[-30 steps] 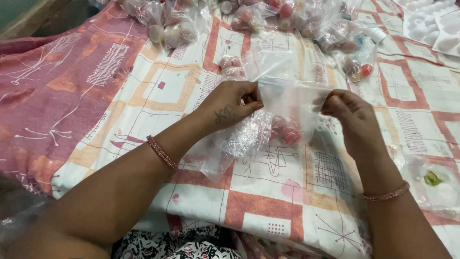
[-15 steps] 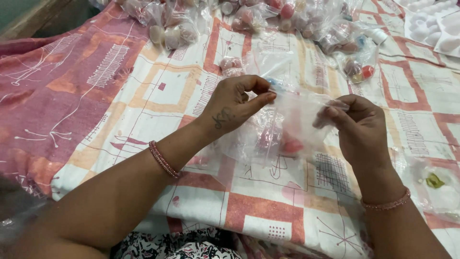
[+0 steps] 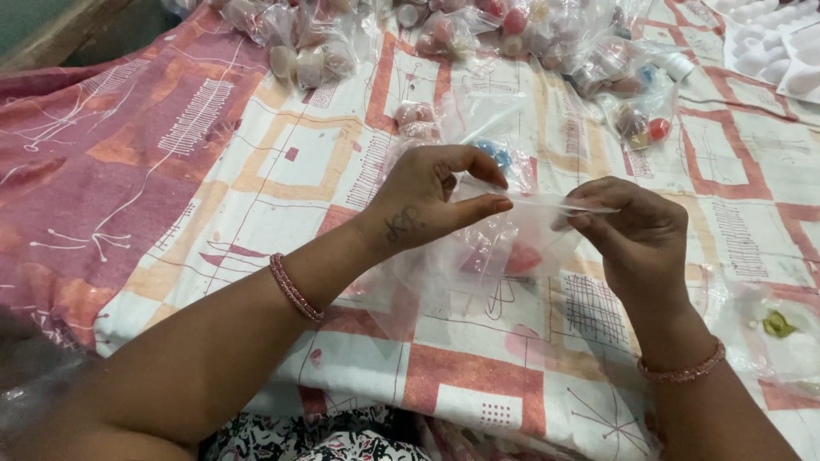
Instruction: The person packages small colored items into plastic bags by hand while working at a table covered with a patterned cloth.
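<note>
My left hand (image 3: 431,198) and my right hand (image 3: 636,235) pinch the top edge of a clear plastic bag (image 3: 504,256) between them, held above a patterned cloth (image 3: 256,196). Inside the bag hang small round pieces, at least one red and others pale. Thumb and fingers of each hand are closed on the bag's mouth, the left at its left end, the right at its right end. Each wrist wears a thin beaded bangle.
A heap of filled clear bags (image 3: 478,26) with red, white and blue round pieces lies along the far edge of the cloth. White moulded trays (image 3: 773,47) sit at the far right. A clear bag with a green piece (image 3: 777,324) lies by my right forearm.
Both hands have raised the bag and pulled its top edge taut. The fingers have slid along the mouth, and the bag's contents now hang lower beneath the hands.
</note>
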